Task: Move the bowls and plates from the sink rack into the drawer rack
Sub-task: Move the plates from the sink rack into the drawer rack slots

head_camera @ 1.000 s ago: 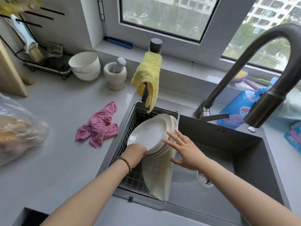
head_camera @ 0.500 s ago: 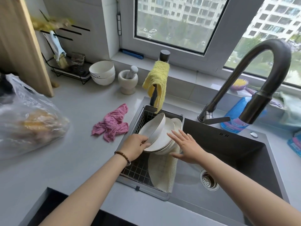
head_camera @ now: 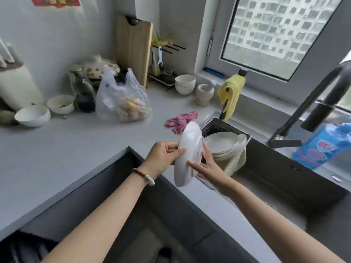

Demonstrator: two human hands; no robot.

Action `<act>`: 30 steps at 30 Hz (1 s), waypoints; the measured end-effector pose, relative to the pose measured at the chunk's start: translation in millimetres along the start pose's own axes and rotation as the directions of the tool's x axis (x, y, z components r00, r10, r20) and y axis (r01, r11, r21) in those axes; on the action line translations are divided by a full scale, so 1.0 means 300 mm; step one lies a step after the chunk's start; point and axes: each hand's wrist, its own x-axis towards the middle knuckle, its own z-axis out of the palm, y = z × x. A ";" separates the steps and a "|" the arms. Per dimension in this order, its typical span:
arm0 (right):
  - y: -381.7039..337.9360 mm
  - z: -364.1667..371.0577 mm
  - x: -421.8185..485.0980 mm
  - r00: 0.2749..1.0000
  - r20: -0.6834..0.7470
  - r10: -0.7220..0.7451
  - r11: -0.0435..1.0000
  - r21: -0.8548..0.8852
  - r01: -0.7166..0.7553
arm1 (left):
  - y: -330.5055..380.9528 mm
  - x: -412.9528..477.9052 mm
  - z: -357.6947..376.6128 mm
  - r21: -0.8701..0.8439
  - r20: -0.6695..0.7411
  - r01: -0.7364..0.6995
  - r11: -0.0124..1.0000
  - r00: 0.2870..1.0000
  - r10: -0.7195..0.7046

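A white plate (head_camera: 187, 154) stands on edge in the air, just left of the sink rack (head_camera: 210, 126). My left hand (head_camera: 164, 154) grips its left rim, thumb on the front. My right hand (head_camera: 207, 166) touches the plate's right side with straight fingers. Several more white plates (head_camera: 224, 144) lean stacked in the wire sink rack, over a beige mesh cloth (head_camera: 234, 164). Below the counter edge lies a dark open space (head_camera: 152, 215); I cannot make out a drawer rack in it.
On the grey counter lie a pink cloth (head_camera: 180, 121), a plastic bag of food (head_camera: 123, 99), white bowls (head_camera: 185, 84) and a mortar (head_camera: 205, 93). A yellow cloth (head_camera: 230, 93) hangs by the sink. Right: the dark tap (head_camera: 307, 111) and a blue bottle (head_camera: 322, 147).
My left hand lifted the front plate out of the rack and brought it left and toward me. My right hand left the stack and now touches that plate. The view swung left.
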 end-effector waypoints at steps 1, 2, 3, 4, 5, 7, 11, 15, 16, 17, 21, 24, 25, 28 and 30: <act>0.004 0.060 -0.034 0.998 0.058 -0.014 0.999 0.037 0.012 | -0.003 -0.084 -0.024 -0.038 -0.031 0.022 0.999 0.999 -0.023; 0.011 0.124 -0.065 0.995 0.099 -0.022 0.998 0.066 0.015 | -0.008 -0.170 -0.054 -0.068 -0.062 0.048 0.997 0.997 -0.052; 0.015 0.192 -0.097 0.990 0.138 -0.025 0.997 0.079 0.015 | -0.013 -0.255 -0.086 -0.092 -0.094 0.068 0.993 0.993 -0.077; 0.016 0.261 -0.123 0.984 0.178 -0.020 0.997 0.071 0.008 | -0.020 -0.337 -0.123 -0.108 -0.130 0.082 0.991 0.987 -0.096; 0.017 0.333 -0.145 0.974 0.225 -0.016 0.998 0.058 0.003 | -0.027 -0.419 -0.161 -0.124 -0.168 0.088 0.988 0.980 -0.108; 0.008 0.486 -0.185 0.945 0.327 -0.021 0.999 0.033 0.011 | -0.039 -0.584 -0.242 -0.147 -0.258 0.095 0.985 0.957 -0.131; -0.003 0.816 -0.266 0.883 0.470 -0.013 1.000 -0.005 0.017 | -0.091 -0.909 -0.416 -0.196 -0.444 0.105 0.975 0.877 -0.184; 0.011 1.150 -0.371 0.834 0.551 0.008 0.997 -0.071 0.037 | -0.146 -1.237 -0.570 -0.304 -0.567 0.046 0.952 0.794 -0.219; 0.016 1.236 -0.405 0.828 0.561 0.006 0.994 -0.091 0.054 | -0.162 -1.318 -0.607 -0.332 -0.592 0.023 0.943 0.774 -0.227; 0.025 1.320 -0.441 0.825 0.565 0.004 0.992 -0.107 0.069 | -0.180 -1.400 -0.644 -0.363 -0.613 0.000 0.932 0.753 -0.239; 0.058 1.658 -0.603 0.815 0.580 0.012 0.984 -0.154 0.095 | -0.264 -1.726 -0.801 -0.466 -0.664 -0.041 0.884 0.676 -0.319; 0.079 1.890 -0.715 0.790 0.612 0.032 0.979 -0.178 0.098 | -0.335 -1.951 -0.904 -0.547 -0.681 -0.084 0.833 0.623 -0.385; 0.086 1.960 -0.743 0.783 0.621 0.046 0.979 -0.182 0.087 | -0.356 -2.014 -0.937 -0.564 -0.684 -0.100 0.820 0.612 -0.397; 0.111 2.139 -0.799 0.745 0.661 0.091 0.981 -0.190 0.049 | -0.409 -2.166 -1.030 -0.580 -0.687 -0.104 0.808 0.595 -0.416; 0.132 2.230 -0.819 0.726 0.678 0.118 0.976 -0.214 0.041 | -0.441 -2.242 -1.080 -0.606 -0.689 -0.122 0.786 0.575 -0.441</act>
